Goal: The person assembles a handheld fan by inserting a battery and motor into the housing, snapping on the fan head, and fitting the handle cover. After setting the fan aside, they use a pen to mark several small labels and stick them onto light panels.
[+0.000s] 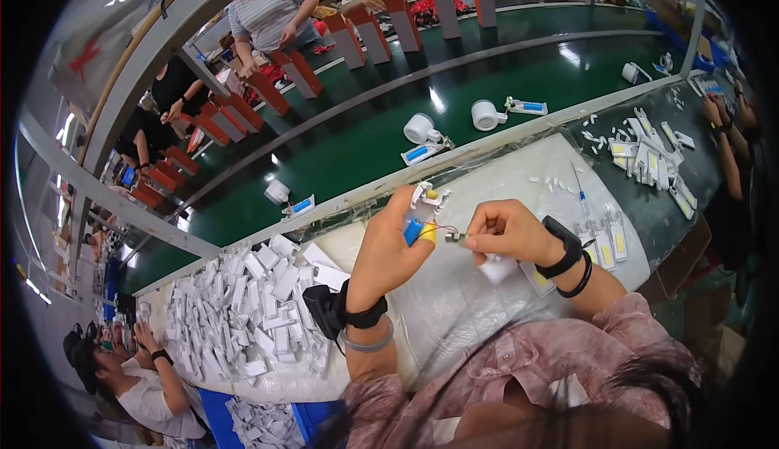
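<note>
My left hand [388,246] is closed around a white plastic housing [423,195] with a blue cylindrical battery [414,231] in it. Something yellow [428,233] shows at the thumb tip; whether it is a finger cover or a part, I cannot tell. My right hand [517,234] pinches a small circuit board with a metal connector [454,238]. Thin dark and red wires [438,227] run from it to the piece in my left hand. Just below my right fingers is a white rounded part [497,269], partly covered by the hand.
A heap of white plastic pieces [243,303] lies left, above a blue bin [304,421]. White panels with yellow strips [604,242] and a thin screwdriver-like tool [581,193] lie right. Beyond runs a green conveyor [357,116] carrying white lamp heads [485,115] and red-grey boxes [403,23]. Co-workers sit around.
</note>
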Tool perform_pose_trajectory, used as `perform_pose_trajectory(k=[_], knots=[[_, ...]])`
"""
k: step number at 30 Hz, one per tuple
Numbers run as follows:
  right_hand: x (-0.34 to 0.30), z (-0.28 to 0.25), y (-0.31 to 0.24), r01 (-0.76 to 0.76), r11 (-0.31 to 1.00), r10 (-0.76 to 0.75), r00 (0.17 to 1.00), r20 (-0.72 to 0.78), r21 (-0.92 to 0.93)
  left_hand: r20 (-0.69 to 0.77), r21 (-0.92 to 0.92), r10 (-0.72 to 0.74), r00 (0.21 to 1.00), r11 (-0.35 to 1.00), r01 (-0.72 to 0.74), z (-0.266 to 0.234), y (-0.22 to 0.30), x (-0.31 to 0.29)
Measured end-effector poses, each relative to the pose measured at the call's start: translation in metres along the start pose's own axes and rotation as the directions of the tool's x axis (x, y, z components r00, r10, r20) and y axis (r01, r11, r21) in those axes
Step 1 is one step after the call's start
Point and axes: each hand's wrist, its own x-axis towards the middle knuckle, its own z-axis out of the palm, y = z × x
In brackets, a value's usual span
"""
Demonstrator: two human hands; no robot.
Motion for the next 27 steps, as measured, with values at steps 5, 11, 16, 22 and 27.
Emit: perform_pose_trajectory(k=[5, 11, 16, 22, 27], knots=[[0.000, 0.006, 0.008, 0.328, 0.558, -0.654, 0.739, -0.161, -0.762, 0.214, -0.483, -0.209, 0.954, 0.827, 0.290, 0.015, -0.014, 0.010], [-0.001, 0.001, 0.006, 0.392, 0.260, -0.888, 0.456, -0.059, -0.882, 0.145, -0.648, -0.218, 0.965, 0.716, 0.260, 0.052, -0.018, 0.017], [-0.006, -0.002, 0.009, 0.427, 0.214, -0.879, 0.477, 0.018, -0.878, 0.185, -0.654, -0.155, 0.970, 0.718, 0.240, 0.058, -0.002, 0.015], [-0.009, -0.006, 0.004, 0.420, 0.168, -0.895, 0.444, 0.040, -0.892, 0.130, -0.667, -0.108, 0.986, 0.726, 0.168, 0.066, 0.001, 0.009], [-0.009, -0.009, 0.007, 0.405, 0.163, -0.908, 0.418, 0.023, -0.900, 0.106, -0.563, -0.090, 0.990, 0.815, 0.135, 0.070, 0.002, 0.007]])
